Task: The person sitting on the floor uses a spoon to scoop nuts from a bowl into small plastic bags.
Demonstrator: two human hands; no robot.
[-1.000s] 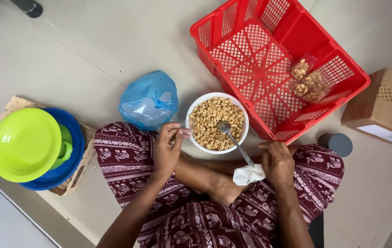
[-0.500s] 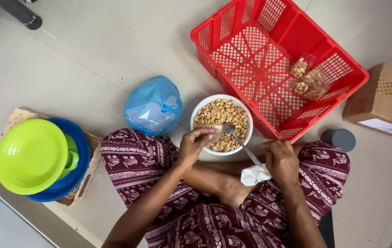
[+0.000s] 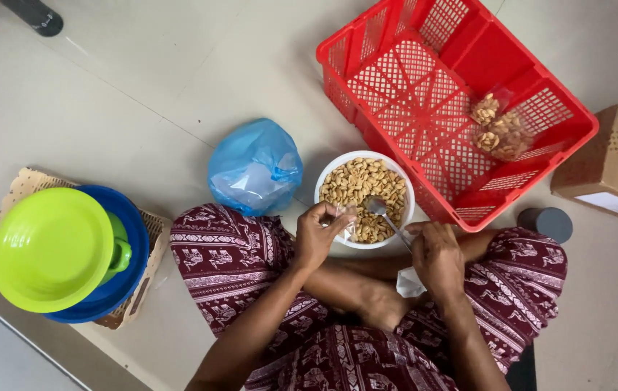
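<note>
A white bowl (image 3: 330, 174) full of peanuts stands on the floor in front of my crossed legs. My left hand (image 3: 317, 233) is at the bowl's near rim, pinching a small clear plastic bag (image 3: 346, 221). My right hand (image 3: 435, 253) grips the handle of a metal spoon (image 3: 379, 208), whose scoop lies in the peanuts next to the bag's mouth. A white bundle (image 3: 410, 282) is tucked under my right hand on my leg.
A red plastic basket (image 3: 396, 94) behind the bowl holds two filled peanut packets (image 3: 498, 130). A blue plastic bag (image 3: 254, 168) lies left of the bowl. A green plate (image 3: 48, 250) sits on blue dishes on a woven tray at far left. A cardboard box (image 3: 613, 166) and a grey lid (image 3: 549, 223) lie right.
My left hand has moved right from beside the bowl to its near rim, close to the spoon. My right hand stays on the spoon handle. The view has shifted slightly.
</note>
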